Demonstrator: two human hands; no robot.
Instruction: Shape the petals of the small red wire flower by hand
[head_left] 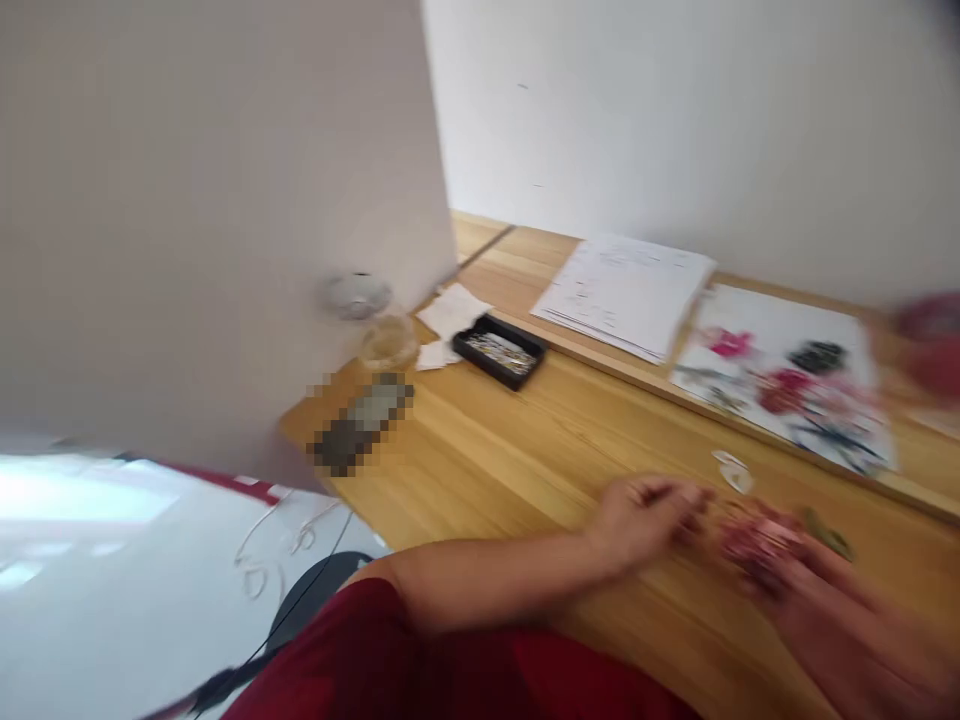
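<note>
At the lower right of the head view, my right hand (817,600) is closed around a ruffled pink flower-like bunch (759,535). Its exact make is blurred. Just to the left of the bunch is my left hand (649,515), its fingers drawn together; whatever they pinch is too smeared to make out. A small white looped piece (733,470) lies on the wooden table (480,470) beyond both hands. Something olive green (827,533) sits right behind the pink bunch, partly covered by my right hand.
A black tray (499,350) of small bits stands near white paper scraps (454,312). Left of these are a clear tub (388,342) and a pixelated dark object (361,425). Written sheets (626,295) and a flower picture (787,370) lie along the wall.
</note>
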